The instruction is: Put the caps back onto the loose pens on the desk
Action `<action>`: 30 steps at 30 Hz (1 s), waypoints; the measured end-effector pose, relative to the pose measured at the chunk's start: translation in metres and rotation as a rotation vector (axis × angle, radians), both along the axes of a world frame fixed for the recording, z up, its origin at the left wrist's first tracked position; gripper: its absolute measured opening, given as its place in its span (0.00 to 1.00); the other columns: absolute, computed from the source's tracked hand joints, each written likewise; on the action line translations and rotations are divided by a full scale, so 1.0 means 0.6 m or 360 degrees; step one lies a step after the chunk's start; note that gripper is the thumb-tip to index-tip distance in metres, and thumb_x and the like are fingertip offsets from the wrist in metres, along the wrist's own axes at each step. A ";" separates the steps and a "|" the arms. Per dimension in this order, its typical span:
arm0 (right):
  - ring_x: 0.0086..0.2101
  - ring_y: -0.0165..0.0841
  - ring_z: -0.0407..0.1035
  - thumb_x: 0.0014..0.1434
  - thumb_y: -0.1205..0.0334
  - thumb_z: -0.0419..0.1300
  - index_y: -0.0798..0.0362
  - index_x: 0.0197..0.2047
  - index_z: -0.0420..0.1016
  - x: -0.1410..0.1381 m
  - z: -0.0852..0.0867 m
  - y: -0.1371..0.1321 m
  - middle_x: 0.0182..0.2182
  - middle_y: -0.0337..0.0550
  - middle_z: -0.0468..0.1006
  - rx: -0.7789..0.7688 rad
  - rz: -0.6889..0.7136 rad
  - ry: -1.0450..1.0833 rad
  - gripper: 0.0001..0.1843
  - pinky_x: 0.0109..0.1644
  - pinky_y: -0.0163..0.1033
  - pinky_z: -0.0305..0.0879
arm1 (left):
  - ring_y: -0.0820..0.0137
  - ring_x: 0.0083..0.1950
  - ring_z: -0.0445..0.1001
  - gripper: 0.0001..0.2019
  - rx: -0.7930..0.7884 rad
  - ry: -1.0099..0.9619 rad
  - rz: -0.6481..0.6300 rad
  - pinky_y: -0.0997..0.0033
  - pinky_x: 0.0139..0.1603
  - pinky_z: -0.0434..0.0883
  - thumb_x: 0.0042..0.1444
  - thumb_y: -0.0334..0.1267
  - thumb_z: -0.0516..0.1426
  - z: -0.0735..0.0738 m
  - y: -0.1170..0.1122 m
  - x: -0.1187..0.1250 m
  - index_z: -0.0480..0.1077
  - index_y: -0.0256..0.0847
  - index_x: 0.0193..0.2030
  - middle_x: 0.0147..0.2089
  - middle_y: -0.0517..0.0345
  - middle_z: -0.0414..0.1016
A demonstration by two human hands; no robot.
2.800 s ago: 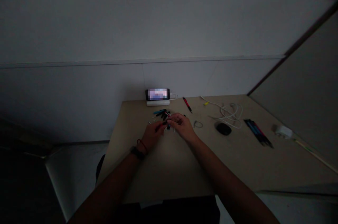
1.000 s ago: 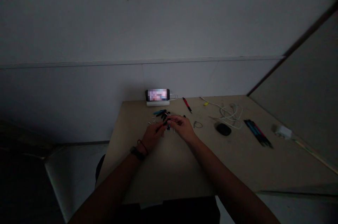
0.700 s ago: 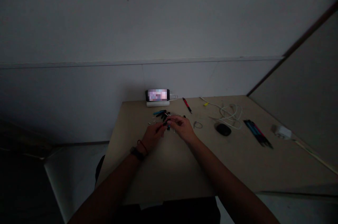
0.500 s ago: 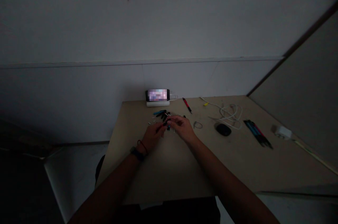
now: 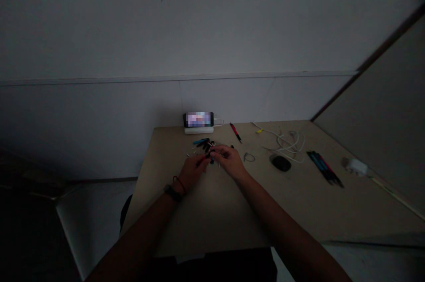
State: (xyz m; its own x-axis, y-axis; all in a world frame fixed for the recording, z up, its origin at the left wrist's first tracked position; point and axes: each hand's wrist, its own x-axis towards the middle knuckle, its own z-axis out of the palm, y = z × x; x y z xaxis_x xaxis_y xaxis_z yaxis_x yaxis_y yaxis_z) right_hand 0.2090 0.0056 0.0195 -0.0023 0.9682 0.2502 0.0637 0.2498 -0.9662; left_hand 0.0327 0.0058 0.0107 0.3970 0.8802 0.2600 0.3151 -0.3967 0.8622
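Note:
My left hand (image 5: 191, 170), with a dark watch and a thin band at the wrist, is closed on a slim red and black pen part (image 5: 207, 156). My right hand (image 5: 230, 161) meets it fingertip to fingertip, its thumb and fingers pinched at the dark upper end of that part. The exact join is too small and dim to see. Just beyond the fingers lies a small heap of black pen pieces (image 5: 206, 145), with a blue piece (image 5: 198, 142) at its left. Small pale bits (image 5: 193, 148) are scattered close by.
A phone (image 5: 198, 119) leans at the back on a white block (image 5: 198, 130). To the right lie a red and black pen (image 5: 235, 132), a small cable loop (image 5: 249, 157), a white cable (image 5: 282, 142), a black mouse (image 5: 281, 163), several pens (image 5: 323, 168) and a white plug adapter (image 5: 357, 167).
Both hands stay almost in place, still closed together on the pen part. The picture on the phone screen differs slightly.

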 end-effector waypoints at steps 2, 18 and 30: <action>0.31 0.35 0.76 0.50 0.46 0.69 0.52 0.36 0.83 0.000 0.000 0.000 0.30 0.43 0.82 0.0010 -0.0008 -0.0014 0.18 0.37 0.39 0.71 | 0.72 0.26 0.66 0.17 0.0008 0.0004 -0.0004 0.73 0.30 0.60 0.65 0.47 0.52 -0.001 0.001 0.000 0.71 0.38 0.31 0.22 0.63 0.68; 0.30 0.35 0.75 0.51 0.46 0.69 0.52 0.36 0.82 -0.002 0.003 -0.002 0.28 0.42 0.81 0.0014 -0.0006 -0.0013 0.18 0.34 0.38 0.71 | 0.72 0.25 0.66 0.17 -0.0001 -0.0020 0.0000 0.73 0.29 0.60 0.66 0.46 0.52 0.003 -0.003 0.000 0.72 0.37 0.32 0.23 0.62 0.68; 0.32 0.36 0.76 0.51 0.47 0.69 0.51 0.36 0.82 -0.001 -0.001 -0.001 0.29 0.42 0.82 0.0025 -0.0016 -0.0041 0.16 0.36 0.39 0.71 | 0.72 0.26 0.66 0.17 0.0034 -0.0001 0.0022 0.73 0.29 0.60 0.66 0.47 0.52 0.001 -0.004 0.000 0.73 0.38 0.34 0.23 0.62 0.68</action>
State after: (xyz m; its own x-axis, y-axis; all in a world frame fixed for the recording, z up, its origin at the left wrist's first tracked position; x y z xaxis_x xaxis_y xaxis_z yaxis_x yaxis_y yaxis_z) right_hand 0.2083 0.0047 0.0190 0.0005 0.9641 0.2655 0.0914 0.2643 -0.9601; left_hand 0.0328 0.0037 0.0113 0.3847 0.8799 0.2790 0.3203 -0.4107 0.8536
